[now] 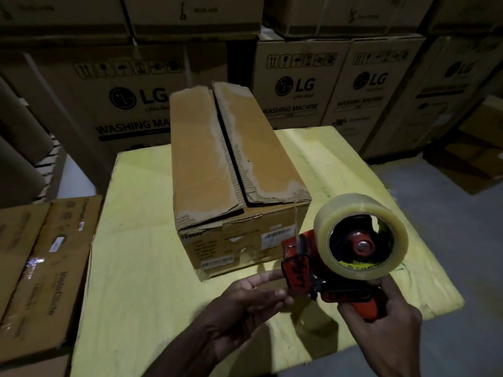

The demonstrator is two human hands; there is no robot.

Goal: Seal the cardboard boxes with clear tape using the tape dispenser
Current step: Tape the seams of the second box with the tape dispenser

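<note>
A long brown cardboard box (206,164) lies on a yellow-covered table (136,268), its two top flaps folded down with a dark gap along the middle seam and torn paper along the edges. Near its front right corner I hold a red tape dispenser (334,284) carrying a big roll of clear tape (359,235). My right hand (381,319) grips the dispenser's handle from below. My left hand (250,297) reaches to the dispenser's front, fingertips pinching at the tape end by the blade; the tape itself is hard to make out there.
A flat taped carton (46,268) lies at the table's left. Tall washing-machine cartons (296,83) stand stacked behind and on both sides. Grey floor (449,240) shows to the right of the table.
</note>
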